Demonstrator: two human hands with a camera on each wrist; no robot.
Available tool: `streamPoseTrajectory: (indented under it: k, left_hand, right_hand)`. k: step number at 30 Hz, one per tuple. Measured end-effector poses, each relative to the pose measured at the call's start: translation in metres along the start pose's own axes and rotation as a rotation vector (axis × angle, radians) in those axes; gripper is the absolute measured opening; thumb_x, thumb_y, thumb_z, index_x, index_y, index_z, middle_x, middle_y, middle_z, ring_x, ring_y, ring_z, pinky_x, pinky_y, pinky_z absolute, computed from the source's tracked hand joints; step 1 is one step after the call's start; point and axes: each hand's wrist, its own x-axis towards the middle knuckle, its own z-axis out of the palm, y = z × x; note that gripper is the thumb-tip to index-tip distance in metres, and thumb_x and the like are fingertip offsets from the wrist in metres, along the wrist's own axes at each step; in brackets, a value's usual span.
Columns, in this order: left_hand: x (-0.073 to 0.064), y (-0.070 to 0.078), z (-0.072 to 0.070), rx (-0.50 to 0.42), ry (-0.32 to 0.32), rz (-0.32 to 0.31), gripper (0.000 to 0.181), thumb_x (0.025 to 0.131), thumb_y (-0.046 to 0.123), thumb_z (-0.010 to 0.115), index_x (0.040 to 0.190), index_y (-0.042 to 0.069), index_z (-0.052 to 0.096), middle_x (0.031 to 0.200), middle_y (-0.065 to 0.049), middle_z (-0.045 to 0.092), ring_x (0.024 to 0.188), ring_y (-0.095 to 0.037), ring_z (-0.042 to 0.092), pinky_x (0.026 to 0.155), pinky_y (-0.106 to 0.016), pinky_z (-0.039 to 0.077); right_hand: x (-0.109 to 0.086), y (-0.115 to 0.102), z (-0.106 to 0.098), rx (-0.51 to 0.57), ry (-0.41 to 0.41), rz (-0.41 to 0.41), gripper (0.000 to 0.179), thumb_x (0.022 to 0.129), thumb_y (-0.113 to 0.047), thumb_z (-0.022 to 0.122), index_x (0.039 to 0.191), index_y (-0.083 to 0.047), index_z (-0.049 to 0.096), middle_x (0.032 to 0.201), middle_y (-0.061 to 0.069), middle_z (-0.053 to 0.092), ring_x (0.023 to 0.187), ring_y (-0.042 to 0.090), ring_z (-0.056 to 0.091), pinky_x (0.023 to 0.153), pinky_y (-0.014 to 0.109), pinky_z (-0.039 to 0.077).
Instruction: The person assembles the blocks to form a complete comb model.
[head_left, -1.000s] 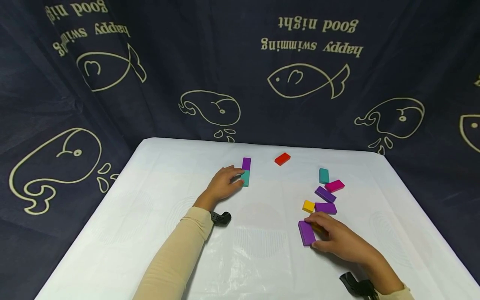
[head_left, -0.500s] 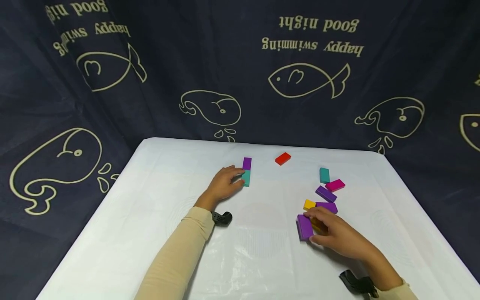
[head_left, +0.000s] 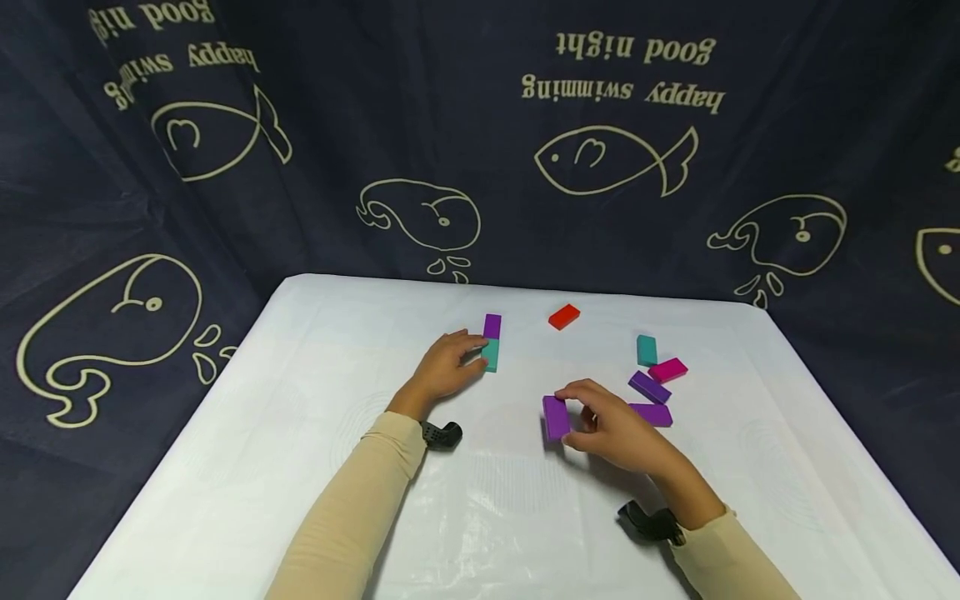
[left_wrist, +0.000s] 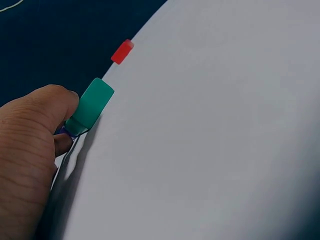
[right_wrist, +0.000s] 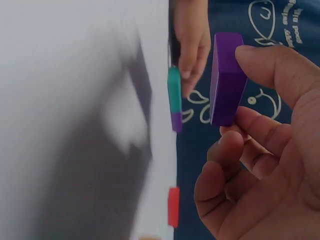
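Observation:
My right hand [head_left: 618,429] pinches a purple rectangular block [head_left: 557,418] between thumb and fingers, off the table with a shadow beneath. In the right wrist view that purple block [right_wrist: 227,82] stands on edge between thumb and fingertips. To the left, my left hand [head_left: 448,367] has thumb and index finger at the left side of a teal block [head_left: 491,354]. A second purple block [head_left: 492,326] lies end to end with it, on the far side. The left wrist view shows the teal block [left_wrist: 92,105] against the thumb, its far fingers mostly hidden.
A red block [head_left: 564,317] lies toward the back of the white table [head_left: 337,325]. On the right, another teal block [head_left: 647,350], a pink block [head_left: 667,370] and two purple ones, including a dark purple block [head_left: 649,387], form a loose cluster. A dark printed cloth hangs behind.
My right hand has lifted the purple block and carried it left and away from me. The yellow block near the cluster is now hidden behind that hand. My left hand has stayed put.

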Motion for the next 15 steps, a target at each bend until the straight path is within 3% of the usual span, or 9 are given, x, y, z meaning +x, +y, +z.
streamPoseTrajectory:
  k: [7,15]
  left_hand:
    - [0.0,0.001,-0.001,-0.005,-0.002,0.002,0.046,0.093,0.03,0.062,0.135,0.011,0.062,0.139,-0.007,0.059,0.14,-0.031,0.04,0.117,-0.05,0.023]
    - [0.0,0.0,0.0,0.009,-0.002,0.0,0.045,0.094,0.031,0.061,0.135,0.012,0.062,0.139,-0.006,0.059,0.14,-0.031,0.04,0.118,-0.049,0.024]
  right_hand:
    - [0.029,-0.004,0.019,0.012,-0.033,0.062,0.053,0.085,-0.021,0.078,0.133,-0.015,0.058,0.121,-0.003,0.055,0.084,0.016,0.053,0.067,0.025,0.049]
    - [0.048,-0.006,0.037,0.017,-0.068,0.036,0.05,0.085,-0.019,0.078,0.13,-0.008,0.06,0.119,0.001,0.057,0.087,0.016,0.053,0.075,0.028,0.049]
